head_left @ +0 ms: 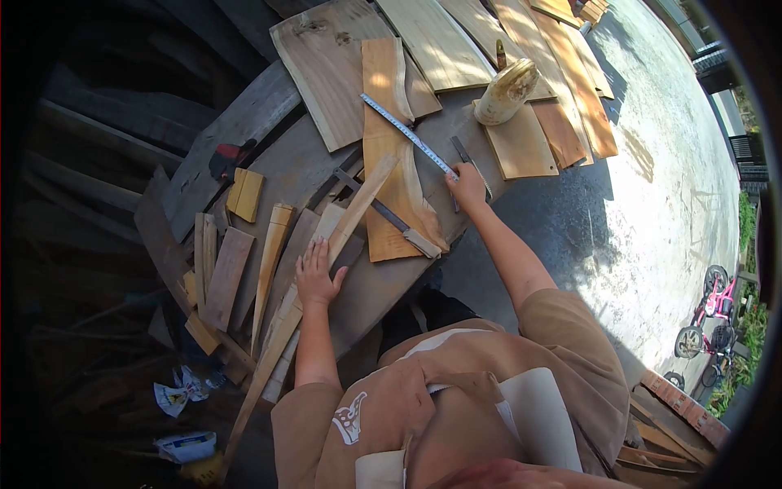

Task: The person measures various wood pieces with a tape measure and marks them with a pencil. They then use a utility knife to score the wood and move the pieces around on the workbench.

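Observation:
My left hand [316,275] lies flat, fingers spread, on a long narrow wooden strip [358,205] that runs diagonally across the round table [383,281]. At the table's far edge my right hand [467,187] closes on the end of a metal ruler [406,133], which lies across an orange-brown wavy plank [389,155]. A try square [391,218] with a wooden stock rests on that plank between my hands. A dark flat tool [466,156] lies just beside my right hand.
Several short offcuts [228,273] and a yellow block [245,194] lie left of my left hand. Wide pale boards [436,41] are stacked beyond the table, with a pale cylindrical jug [505,91] on them. Concrete yard to the right, a pink bicycle [710,314] far right.

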A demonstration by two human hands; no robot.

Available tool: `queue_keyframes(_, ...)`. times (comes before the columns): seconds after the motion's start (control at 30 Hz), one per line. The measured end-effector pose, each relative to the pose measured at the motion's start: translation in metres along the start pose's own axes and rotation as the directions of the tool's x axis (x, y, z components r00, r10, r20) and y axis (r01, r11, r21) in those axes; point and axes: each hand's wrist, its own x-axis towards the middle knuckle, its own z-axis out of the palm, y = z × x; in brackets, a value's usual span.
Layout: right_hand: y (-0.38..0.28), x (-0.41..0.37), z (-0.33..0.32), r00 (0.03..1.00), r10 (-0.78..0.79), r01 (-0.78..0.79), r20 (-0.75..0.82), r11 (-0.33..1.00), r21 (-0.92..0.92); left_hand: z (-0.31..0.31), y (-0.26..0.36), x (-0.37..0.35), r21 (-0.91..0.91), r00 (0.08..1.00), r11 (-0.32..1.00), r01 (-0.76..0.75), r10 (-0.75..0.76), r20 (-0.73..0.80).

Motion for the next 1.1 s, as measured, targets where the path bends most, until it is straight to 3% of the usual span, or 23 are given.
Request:
queue_keyframes(0.07, -0.005, -0.003, -0.010, 0.995, 0.009, 0.030, -0.103, 0.928, 0.372, -0.001, 0.000, -0.001, -0.002, 1.000, 1.000, 0.005, -0.005, -0.002)
queue_keyframes(0.1, -0.009, -0.005, -0.016, 0.995, -0.002, 0.041, -0.104, 0.928, 0.371, -0.001, 0.000, 0.000, -0.005, 1.000, 1.000, 0.000, 0.000, -0.001)
queue_keyframes(0.17, -0.017, -0.009, -0.028, 0.975, -0.186, 0.223, -0.124, 0.852, 0.473, 0.000, 0.001, 0.001, -0.012, 1.000, 1.000, -0.001, 0.001, -0.012)
queue_keyframes(0.3, -0.043, -0.012, -0.044, 0.921, -0.390, 0.361, -0.009, 0.844, 0.398, 0.001, -0.001, -0.001, 0.027, 1.000, 1.000, -0.012, 0.012, -0.020)
queue_keyframes(0.37, -0.062, -0.011, -0.045, 0.860, -0.510, 0.499, 0.024, 0.849, 0.173, 0.001, -0.001, -0.001, 0.023, 0.999, 1.000, -0.016, 0.016, -0.028)
queue_keyframes(0.43, -0.074, -0.001, -0.028, 0.833, -0.553, 0.542, 0.000, 0.816, 0.201, 0.002, -0.001, -0.002, 0.021, 0.999, 1.000, -0.023, 0.023, -0.037)
queue_keyframes(0.5, -0.093, 0.008, -0.021, 0.749, -0.663, 0.661, 0.015, 0.748, 0.056, 0.006, -0.003, -0.003, 0.016, 0.991, 0.999, -0.039, 0.040, -0.127)
queue_keyframes(0.67, -0.122, 0.031, 0.000, 0.660, -0.741, 0.742, 0.121, 0.669, 0.050, 0.018, -0.010, -0.010, 0.040, 0.937, 0.987, -0.155, 0.160, -0.309)
queue_keyframes(0.73, -0.127, 0.032, 0.003, 0.600, -0.780, 0.777, 0.179, 0.621, 0.100, 0.018, -0.011, -0.008, 0.068, 0.938, 0.989, -0.130, 0.145, -0.316)
queue_keyframes(0.83, -0.131, 0.031, -0.003, 0.572, -0.787, 0.804, 0.230, 0.594, 0.031, 0.010, -0.005, -0.005, 0.067, 0.953, 0.995, -0.076, 0.092, -0.288)
queue_keyframes(0.9, -0.131, 0.030, -0.013, 0.578, -0.775, 0.802, 0.257, 0.598, 0.001, 0.009, -0.006, -0.003, 0.029, 0.997, 1.000, 0.007, -0.005, -0.073)
queue_keyframes(0.97, -0.129, 0.029, -0.027, 0.701, -0.711, 0.713, 0.058, 0.701, -0.013, 0.009, -0.007, -0.002, 0.030, 0.997, 1.000, -0.003, 0.005, -0.083)
queue_keyframes(1.03, -0.117, 0.033, -0.040, 0.752, -0.658, 0.659, 0.046, 0.752, -0.004, 0.009, -0.006, -0.003, 0.030, 0.996, 1.000, -0.005, 0.007, -0.089)
queue_keyframes(1.1, -0.097, 0.039, -0.040, 0.875, -0.326, 0.407, -0.358, 0.896, 0.179, 0.004, -0.005, -0.002, 0.025, 0.997, 1.000, -0.002, 0.004, -0.071)
